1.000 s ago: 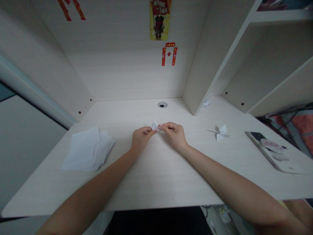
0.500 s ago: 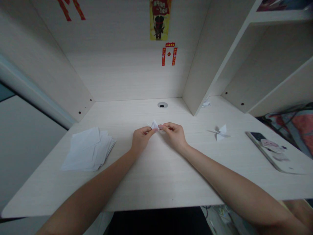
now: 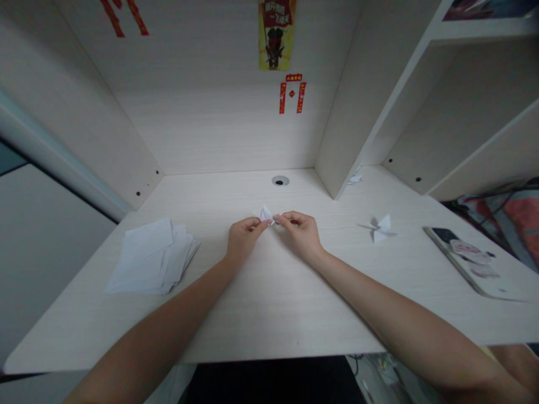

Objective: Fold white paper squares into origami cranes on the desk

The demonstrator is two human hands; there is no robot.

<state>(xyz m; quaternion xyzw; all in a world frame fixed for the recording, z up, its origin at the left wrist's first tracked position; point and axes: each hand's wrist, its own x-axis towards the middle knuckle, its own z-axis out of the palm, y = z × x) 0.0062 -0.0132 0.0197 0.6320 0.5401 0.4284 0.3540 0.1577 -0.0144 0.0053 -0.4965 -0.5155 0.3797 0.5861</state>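
Note:
A small folded white paper [image 3: 265, 213], with a pointed flap standing up, is held between my two hands above the middle of the desk. My left hand [image 3: 245, 238] pinches its left side between thumb and fingers. On the other side, the fingertips of my right hand [image 3: 301, 231] are closed on its right edge. The fingers cover parts of the paper. Farther right lies a finished-looking origami crane [image 3: 381, 229] of white paper, its wings spread.
A stack of white paper sheets [image 3: 147, 261] lies at the left. A phone [image 3: 471, 261] rests at the right. Behind stand the back panel with its cable hole [image 3: 280, 180] and an upright divider [image 3: 349, 123]. Another white paper piece [image 3: 356, 178] sits partly behind the divider.
Hands and folded paper keep almost the same place and grip. The whole view has shifted very slightly.

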